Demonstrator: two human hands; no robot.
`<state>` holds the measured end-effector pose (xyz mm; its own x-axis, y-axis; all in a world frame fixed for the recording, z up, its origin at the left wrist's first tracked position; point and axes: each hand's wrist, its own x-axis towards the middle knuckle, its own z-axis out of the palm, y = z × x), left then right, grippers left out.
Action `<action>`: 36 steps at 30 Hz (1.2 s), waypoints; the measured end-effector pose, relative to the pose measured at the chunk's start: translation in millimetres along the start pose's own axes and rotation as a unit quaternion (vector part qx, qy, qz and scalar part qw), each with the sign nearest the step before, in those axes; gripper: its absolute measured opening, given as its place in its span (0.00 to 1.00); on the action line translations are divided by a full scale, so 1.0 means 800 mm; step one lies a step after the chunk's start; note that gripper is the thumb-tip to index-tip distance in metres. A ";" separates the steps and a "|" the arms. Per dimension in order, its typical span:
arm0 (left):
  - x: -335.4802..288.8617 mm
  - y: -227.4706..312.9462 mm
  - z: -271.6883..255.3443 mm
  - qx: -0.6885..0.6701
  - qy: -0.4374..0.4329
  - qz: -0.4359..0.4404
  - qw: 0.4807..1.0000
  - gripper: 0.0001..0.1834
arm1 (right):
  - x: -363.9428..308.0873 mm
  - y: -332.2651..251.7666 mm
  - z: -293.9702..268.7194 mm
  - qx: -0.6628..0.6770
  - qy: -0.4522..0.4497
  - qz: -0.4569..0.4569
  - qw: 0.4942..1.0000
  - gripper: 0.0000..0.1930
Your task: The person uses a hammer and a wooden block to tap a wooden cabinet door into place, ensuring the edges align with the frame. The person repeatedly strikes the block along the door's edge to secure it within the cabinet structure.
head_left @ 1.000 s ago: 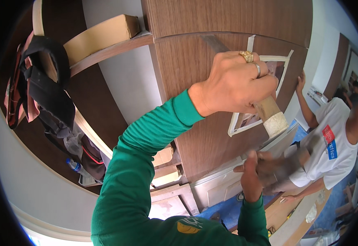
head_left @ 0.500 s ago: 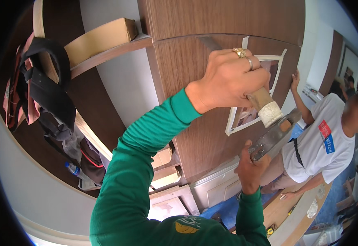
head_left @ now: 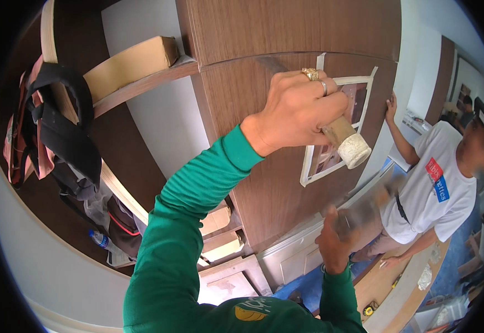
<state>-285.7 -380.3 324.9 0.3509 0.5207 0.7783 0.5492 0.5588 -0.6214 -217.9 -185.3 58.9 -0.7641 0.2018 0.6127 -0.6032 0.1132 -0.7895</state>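
Wood-grain cab. panels (head_left: 242,33) fill the bg centre, w/ a seam across; open shelving (head_left: 147,86) stands left, bearing a long cardboard box (head_left: 128,66). Far left, dark straps & bags (head_left: 78,144) hang in front & hide part of it; water bottle (head_left: 98,239) sits below, smaller boxes (head_left: 222,245) on a low shelf left of the panels' foot. Left hand (head_left: 303,108), two rings on, has fingers closed round a wood-hdl. tool (head_left: 337,132) w/ whitish end (head_left: 355,151), up in front of the panels; hand hides most of the tool & part of a tape-edged rectangle (head_left: 358,105). Right hand (head_left: 333,244), lower, has fingers wrapped on a dark tool (head_left: 358,217), motion-blurred, exact shape can't tell, apart from the whitish end. Co-worker in white tee (head_left: 436,177) stands just beyond, right side, one hand (head_left: 390,108) up at the panels' right edge, other (head_left: 390,261) down by the worktop (head_left: 376,288). Tape measure (head_left: 370,309) lies near on worktop, crumpled whitish bit (head_left: 425,276) farther along. Blue floor covering (head_left: 308,286) shows btwn.
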 end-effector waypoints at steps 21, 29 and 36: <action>-0.016 0.007 0.050 -0.014 -0.060 0.075 0.995 0.19 | -0.067 0.127 -0.161 -0.004 -0.011 0.282 0.959 0.11; -0.018 0.002 0.051 -0.020 -0.057 0.062 0.996 0.20 | -0.040 0.121 -0.159 0.006 -0.040 0.263 0.964 0.12; -0.020 0.001 0.047 -0.017 -0.044 0.056 0.997 0.20 | -0.042 0.113 -0.167 0.049 -0.034 0.288 0.956 0.10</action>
<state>-319.4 -363.9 308.6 0.3447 0.6338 0.6925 0.5359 0.4728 -0.6995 -216.1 -52.1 -38.2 -0.9870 0.1391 0.0802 -0.0932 -0.0898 -0.9916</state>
